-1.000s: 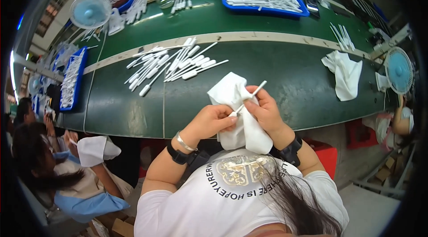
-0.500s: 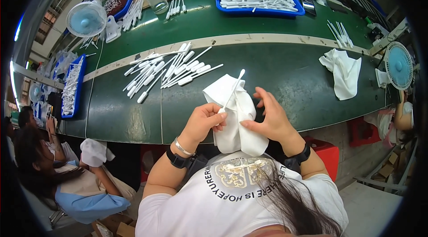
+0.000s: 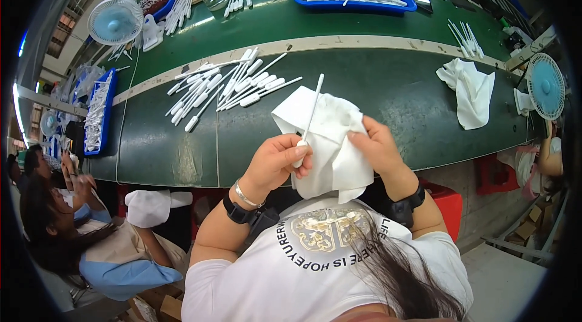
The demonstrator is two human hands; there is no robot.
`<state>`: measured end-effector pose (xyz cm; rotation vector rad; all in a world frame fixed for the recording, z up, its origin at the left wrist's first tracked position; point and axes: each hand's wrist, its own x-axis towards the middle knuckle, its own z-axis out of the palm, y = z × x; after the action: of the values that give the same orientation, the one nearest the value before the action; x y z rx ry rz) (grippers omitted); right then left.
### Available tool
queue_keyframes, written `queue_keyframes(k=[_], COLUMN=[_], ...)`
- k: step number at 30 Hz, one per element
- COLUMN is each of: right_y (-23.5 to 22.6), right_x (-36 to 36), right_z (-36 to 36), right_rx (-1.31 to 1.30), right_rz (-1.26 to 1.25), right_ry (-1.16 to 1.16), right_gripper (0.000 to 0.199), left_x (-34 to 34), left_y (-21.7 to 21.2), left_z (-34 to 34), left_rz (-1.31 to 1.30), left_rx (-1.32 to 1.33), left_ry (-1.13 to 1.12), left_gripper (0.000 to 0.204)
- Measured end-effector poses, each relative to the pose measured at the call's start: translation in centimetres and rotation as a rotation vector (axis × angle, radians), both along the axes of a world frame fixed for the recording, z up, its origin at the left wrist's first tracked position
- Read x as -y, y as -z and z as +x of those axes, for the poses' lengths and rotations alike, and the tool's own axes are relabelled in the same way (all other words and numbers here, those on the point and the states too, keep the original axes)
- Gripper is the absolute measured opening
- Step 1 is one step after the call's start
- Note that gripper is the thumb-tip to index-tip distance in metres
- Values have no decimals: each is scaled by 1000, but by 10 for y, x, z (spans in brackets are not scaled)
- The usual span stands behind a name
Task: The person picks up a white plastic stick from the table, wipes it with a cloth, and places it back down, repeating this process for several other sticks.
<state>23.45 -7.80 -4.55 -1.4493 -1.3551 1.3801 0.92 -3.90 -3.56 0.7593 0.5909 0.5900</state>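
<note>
I see left hand [image 3: 280,158] pinching a white bulbed stick [image 3: 311,113], tip toward twelve; at its three o'clock, right hand [image 3: 379,145] grips white cloth [image 3: 333,167]. Dark lettering [image 3: 303,260] curves six-o'clock of the shirt's [image 3: 260,285] gold emblem [image 3: 327,231].

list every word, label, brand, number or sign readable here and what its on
White shirt: curved dark lettering around a gold-toned emblem; partly legible, but I don't copy wording.
Black wristbands: nothing readable.
White dropper, white cloth: no text visible.
</note>
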Motion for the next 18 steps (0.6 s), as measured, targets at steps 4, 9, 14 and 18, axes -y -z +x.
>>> queue_keyframes(k=[4, 9, 14, 18], right_y=[-2, -12, 18, 10], right_x=[3, 7, 4, 3], right_z=[-10, -29, -34, -45], right_rx=[-537, -944, -895, -308], right_rz=[11, -138, -221, 24], right_ry=[177, 128, 228, 157], right_gripper=[38, 36, 32, 25], left_x=[-5, -4, 6, 10], left_y=[8, 11, 16, 10], left_z=[9, 21, 28, 27], left_rz=[-40, 118, 620, 1249], left_rx=[-39, -209, -474, -659], left_ry=[-29, -47, -191, -191], left_gripper=[15, 16, 13, 8])
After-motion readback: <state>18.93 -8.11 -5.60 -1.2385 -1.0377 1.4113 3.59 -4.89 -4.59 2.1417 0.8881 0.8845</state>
